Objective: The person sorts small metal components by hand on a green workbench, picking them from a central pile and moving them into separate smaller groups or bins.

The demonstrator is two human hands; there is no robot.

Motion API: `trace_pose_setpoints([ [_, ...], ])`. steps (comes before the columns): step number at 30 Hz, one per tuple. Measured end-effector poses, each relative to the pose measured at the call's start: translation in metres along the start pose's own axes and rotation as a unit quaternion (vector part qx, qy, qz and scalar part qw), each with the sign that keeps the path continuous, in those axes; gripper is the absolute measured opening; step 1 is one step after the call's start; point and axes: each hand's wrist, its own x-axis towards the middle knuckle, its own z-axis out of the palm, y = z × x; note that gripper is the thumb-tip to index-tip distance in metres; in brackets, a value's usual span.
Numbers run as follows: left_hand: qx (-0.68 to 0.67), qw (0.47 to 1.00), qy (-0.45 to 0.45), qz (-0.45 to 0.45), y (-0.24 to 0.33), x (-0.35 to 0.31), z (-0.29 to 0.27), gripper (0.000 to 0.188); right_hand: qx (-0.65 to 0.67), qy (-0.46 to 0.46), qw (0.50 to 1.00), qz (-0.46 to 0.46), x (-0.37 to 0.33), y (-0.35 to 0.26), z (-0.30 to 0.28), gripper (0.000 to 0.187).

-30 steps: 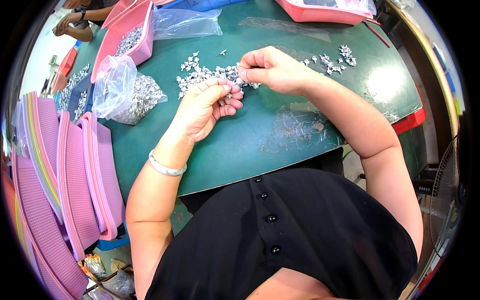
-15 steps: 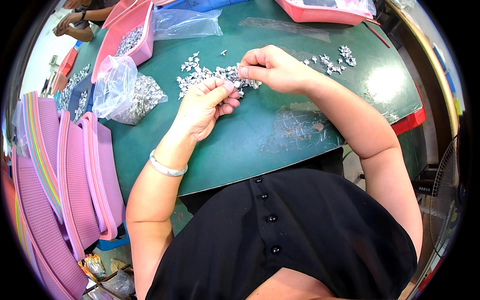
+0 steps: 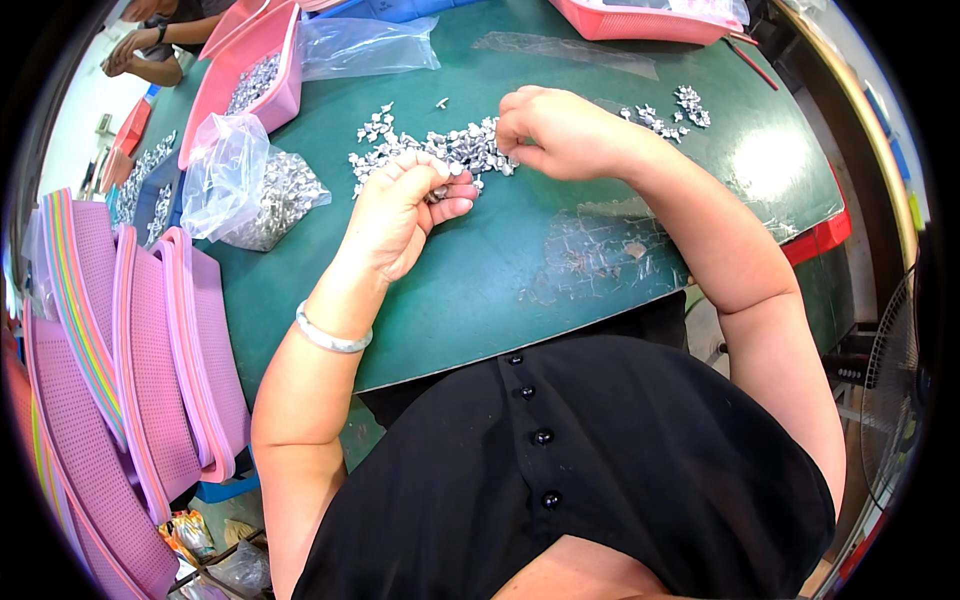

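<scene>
A heap of small silvery metal parts point(image 3: 472, 143) lies on the green tabletop point(image 3: 440, 290). At the heap's near side, my left hand point(image 3: 400, 205) is closed, thumb against the fingers, on small metal parts that show between its fingertips. A pale bangle point(image 3: 332, 338) circles that wrist. My right hand point(image 3: 570, 130) is at the heap's right end, with its fingers curled down and pinched. Whatever those fingertips hold, if anything, is hidden. Farther right sits a smaller cluster of the same parts point(image 3: 690, 106).
Left of the heap rests a clear plastic bag point(image 3: 285, 200) filled with metal parts, beside a pink basket point(image 3: 283, 98). Stacked pink and purple baskets point(image 3: 155, 370) stand at the left. Another pink basket point(image 3: 650, 24) is at the back. A person's hands point(image 3: 128, 50) show at the far left.
My right hand has drawn away from the left, moving a little right to the heap's right end. The left hand stays nearly in place, its fingers curled slightly differently.
</scene>
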Motion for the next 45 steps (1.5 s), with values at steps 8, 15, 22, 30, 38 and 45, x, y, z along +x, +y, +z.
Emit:
trace_pose_setpoints([
  [8,-0.044,0.998,-0.049,-0.005,0.003,0.002,-0.006,0.008,-0.020,-0.004,0.998,-0.068,-0.001,-0.001,0.007,0.007],
  [15,-0.014,0.999,-0.030,-0.010,0.001,0.002,-0.006,0.012,-0.052,-0.024,0.997,-0.055,0.002,-0.004,0.005,0.008],
  [22,0.020,1.000,-0.003,-0.019,0.001,0.000,-0.003,0.011,0.117,-0.043,0.992,0.019,0.003,-0.001,0.001,0.007],
  [30,0.039,0.999,-0.011,-0.033,0.003,-0.001,0.001,0.012,0.396,-0.068,0.900,0.168,0.005,-0.006,-0.005,0.011],
  [38,0.043,0.998,-0.021,-0.033,0.004,-0.004,0.004,0.012,0.402,-0.073,0.899,0.160,0.005,-0.011,-0.005,0.012],
  [45,0.059,0.998,-0.018,-0.027,0.002,-0.004,0.005,0.013,0.404,-0.079,0.902,0.132,0.004,-0.016,-0.006,0.013],
])
